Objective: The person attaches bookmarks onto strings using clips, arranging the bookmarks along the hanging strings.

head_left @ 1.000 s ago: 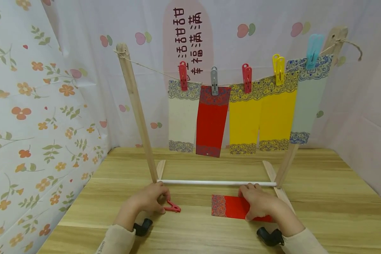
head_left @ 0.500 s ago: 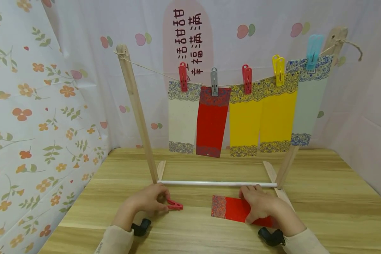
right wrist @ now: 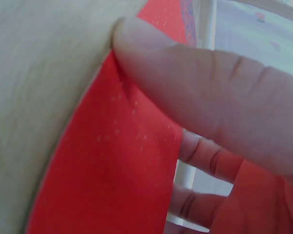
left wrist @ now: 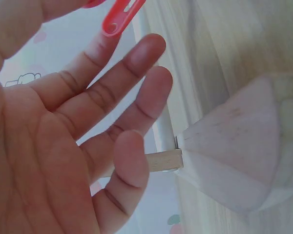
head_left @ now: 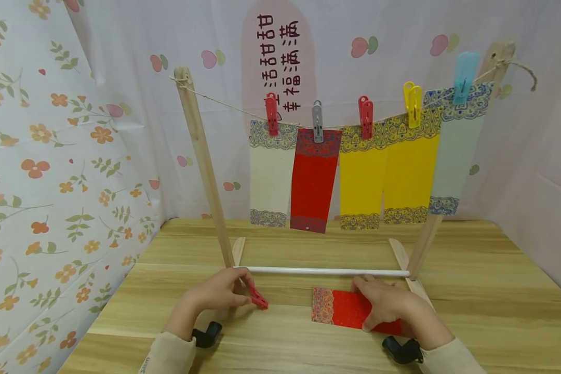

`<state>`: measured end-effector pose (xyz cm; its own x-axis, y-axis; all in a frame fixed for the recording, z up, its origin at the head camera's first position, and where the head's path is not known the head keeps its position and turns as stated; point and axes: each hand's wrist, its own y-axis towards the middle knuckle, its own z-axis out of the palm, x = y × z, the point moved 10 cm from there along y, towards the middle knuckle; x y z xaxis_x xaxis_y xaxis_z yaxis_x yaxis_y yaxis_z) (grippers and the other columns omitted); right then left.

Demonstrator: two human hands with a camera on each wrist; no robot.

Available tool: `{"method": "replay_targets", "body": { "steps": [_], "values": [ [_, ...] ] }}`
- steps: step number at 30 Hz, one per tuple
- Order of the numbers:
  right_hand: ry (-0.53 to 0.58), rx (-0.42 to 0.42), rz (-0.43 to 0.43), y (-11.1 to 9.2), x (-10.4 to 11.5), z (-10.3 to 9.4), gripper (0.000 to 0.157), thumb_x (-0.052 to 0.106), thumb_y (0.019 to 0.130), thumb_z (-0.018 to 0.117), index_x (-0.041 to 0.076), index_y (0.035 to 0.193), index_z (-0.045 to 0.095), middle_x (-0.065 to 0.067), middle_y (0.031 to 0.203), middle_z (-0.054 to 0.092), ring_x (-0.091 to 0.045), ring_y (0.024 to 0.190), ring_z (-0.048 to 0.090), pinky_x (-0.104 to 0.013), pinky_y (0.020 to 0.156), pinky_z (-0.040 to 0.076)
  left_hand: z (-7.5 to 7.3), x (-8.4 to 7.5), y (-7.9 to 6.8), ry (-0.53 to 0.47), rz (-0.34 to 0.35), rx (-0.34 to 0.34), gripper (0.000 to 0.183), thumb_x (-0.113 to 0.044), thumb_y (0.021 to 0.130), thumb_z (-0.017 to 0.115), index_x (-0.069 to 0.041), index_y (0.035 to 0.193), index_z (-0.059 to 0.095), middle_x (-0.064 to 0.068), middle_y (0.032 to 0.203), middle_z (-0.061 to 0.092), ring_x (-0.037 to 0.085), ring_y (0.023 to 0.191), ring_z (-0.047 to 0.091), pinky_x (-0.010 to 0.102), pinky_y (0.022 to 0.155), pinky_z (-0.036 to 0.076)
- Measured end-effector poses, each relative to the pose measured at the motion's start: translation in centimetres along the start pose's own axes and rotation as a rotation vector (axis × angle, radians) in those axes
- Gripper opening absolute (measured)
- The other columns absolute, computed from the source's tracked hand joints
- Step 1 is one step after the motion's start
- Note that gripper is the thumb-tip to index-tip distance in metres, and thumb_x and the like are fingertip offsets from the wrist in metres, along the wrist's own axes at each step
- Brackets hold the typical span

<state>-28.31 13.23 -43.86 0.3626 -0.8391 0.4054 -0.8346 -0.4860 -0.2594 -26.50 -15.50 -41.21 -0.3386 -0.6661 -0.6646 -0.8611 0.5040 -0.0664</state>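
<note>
My left hand (head_left: 219, 291) pinches a red clothespin (head_left: 259, 298) between thumb and fingertips, just above the tabletop. In the left wrist view the clothespin (left wrist: 121, 15) shows at the top edge, and the other fingers are spread loosely. My right hand (head_left: 384, 302) spans a red paper card (head_left: 343, 308) with a patterned border, thumb on the near edge and fingers at the far edge. Seen from the right wrist, the thumb presses the card (right wrist: 107, 146) and bends it slightly; fingers show behind it. The card's right end is partly hidden under the hand.
A twine line (head_left: 224, 106) sags between wooden posts (head_left: 205, 166) joined by a white rod (head_left: 318, 271). Several cards hang on it by clothespins: cream, red (head_left: 314, 182), two yellow and pale grey. A flowered cloth (head_left: 70, 171) stands at left.
The clothespin has turned in my left fingers, from lying sideways to slanting down to the right. My right hand and the card on the table are nearly still.
</note>
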Motion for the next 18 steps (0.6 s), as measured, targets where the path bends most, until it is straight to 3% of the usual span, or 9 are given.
{"method": "replay_targets", "body": {
  "steps": [4, 8, 13, 15, 18],
  "values": [
    [0.003, -0.020, -0.016, 0.0, 0.2, -0.3, 0.054, 0.016, 0.069, 0.089, 0.019, 0.110, 0.055, -0.003, 0.123, 0.062, -0.031, 0.122, 0.055, -0.067, 0.091, 0.030, -0.2, 0.0, 0.1, -0.028, 0.020, -0.014, 0.020, -0.018, 0.088, 0.076, -0.011, 0.101, 0.062, 0.005, 0.095, 0.067, 0.017, 0.085, 0.057, 0.025, 0.072, 0.047],
    [0.022, -0.017, -0.030, 0.0, 0.3, -0.4, 0.046, 0.012, 0.075, 0.084, 0.021, 0.111, 0.056, 0.001, 0.118, 0.065, -0.028, 0.116, 0.059, -0.068, 0.093, 0.030, -0.3, -0.2, 0.0, -0.058, 0.046, -0.020, 0.020, -0.016, 0.088, 0.074, -0.010, 0.103, 0.062, 0.003, 0.097, 0.067, 0.015, 0.089, 0.061, 0.028, 0.079, 0.051],
    [0.041, -0.017, -0.191, 0.1, 1.7, -0.7, 0.030, 0.006, 0.086, 0.073, 0.017, 0.109, 0.057, 0.005, 0.101, 0.061, -0.015, 0.095, 0.056, -0.045, 0.087, 0.046, -1.0, -0.6, -0.2, -0.061, 0.092, -0.066, 0.021, -0.011, 0.087, 0.073, -0.011, 0.104, 0.060, 0.002, 0.097, 0.067, 0.019, 0.093, 0.062, 0.037, 0.083, 0.052],
    [0.071, -0.023, -0.281, 0.1, 2.5, -0.9, 0.023, 0.002, 0.090, 0.067, 0.014, 0.108, 0.058, 0.004, 0.096, 0.059, -0.011, 0.089, 0.053, -0.035, 0.080, 0.048, -1.3, -0.8, -0.3, -0.065, 0.104, -0.089, 0.022, -0.009, 0.086, 0.073, -0.012, 0.103, 0.060, 0.002, 0.096, 0.066, 0.021, 0.092, 0.061, 0.036, 0.078, 0.051],
    [0.119, -0.037, -0.354, 0.0, 3.1, -1.2, 0.020, -0.002, 0.093, 0.061, 0.012, 0.106, 0.059, 0.005, 0.093, 0.058, -0.008, 0.086, 0.051, -0.029, 0.076, 0.048, -1.6, -1.2, -0.3, -0.080, 0.130, -0.108, 0.024, -0.005, 0.084, 0.072, -0.011, 0.103, 0.058, 0.005, 0.096, 0.066, 0.021, 0.090, 0.060, 0.030, 0.067, 0.049]
  ]
}}
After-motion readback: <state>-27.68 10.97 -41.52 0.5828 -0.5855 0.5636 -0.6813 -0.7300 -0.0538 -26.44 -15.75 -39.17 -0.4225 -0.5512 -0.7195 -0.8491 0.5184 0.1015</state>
